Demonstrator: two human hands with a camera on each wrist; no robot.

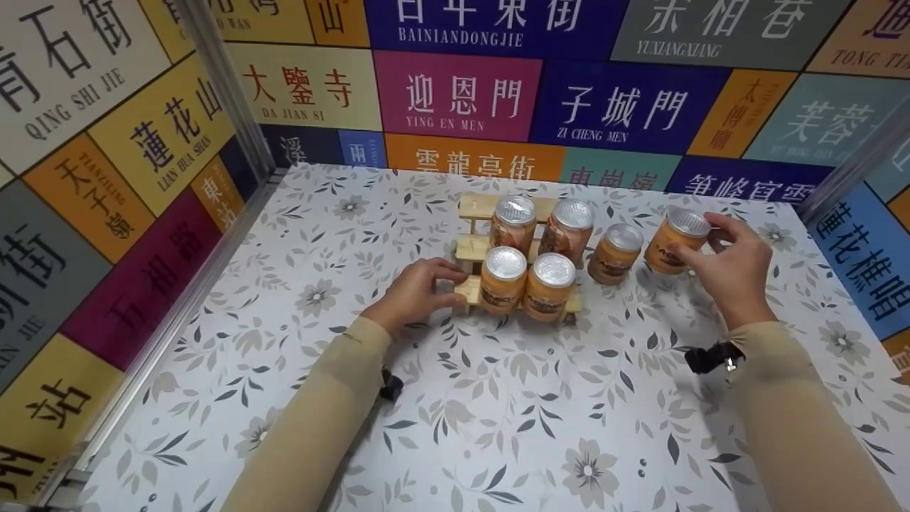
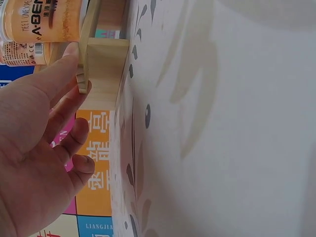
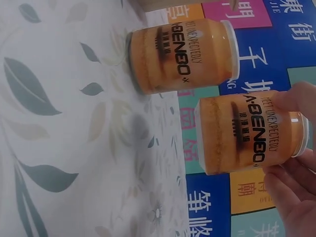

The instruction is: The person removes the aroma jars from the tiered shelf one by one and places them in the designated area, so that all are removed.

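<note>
My right hand (image 1: 736, 267) grips an orange can (image 3: 247, 133) with a silver lid near its top, thumb on one side and fingers on the other. The can is raised off the table, its base showing a gap above the cloth in the right wrist view. Just left of it, another orange can (image 1: 615, 254) stands on the table. My left hand (image 1: 419, 293) holds the left end of a small wooden tiered rack (image 2: 84, 69), thumb and forefinger at the end of its lowest step. Two cans (image 1: 502, 281) stand on that step, and two more cans (image 1: 513, 224) stand behind, higher up.
A white cloth (image 1: 498, 419) with grey flowers and leaves covers the table. Colourful panels (image 1: 462, 92) with Chinese lettering rise behind the table and on both sides. Metal posts (image 1: 238, 92) mark the back corners. Black straps (image 1: 714, 357) sit at the wrists.
</note>
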